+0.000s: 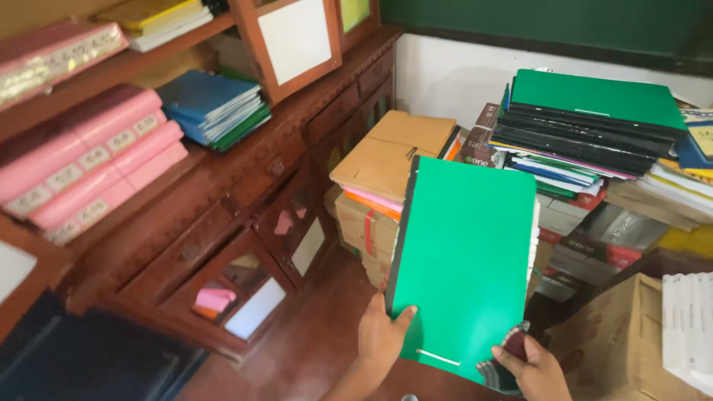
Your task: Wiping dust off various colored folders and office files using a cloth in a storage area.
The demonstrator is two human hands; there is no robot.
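I hold a green folder with a black spine upright in front of me, its cover facing the camera. My left hand grips its lower left corner, thumb on the cover. My right hand holds the lower right corner, where white page edges and a dark patterned piece show. Behind the folder lies a pile of brown envelopes on cardboard boxes.
A dark wooden cabinet with shelves stands on the left, holding pink folders and a blue and green stack. On the right a tall stack of green and black folders rests on boxes. A brown carton sits at lower right.
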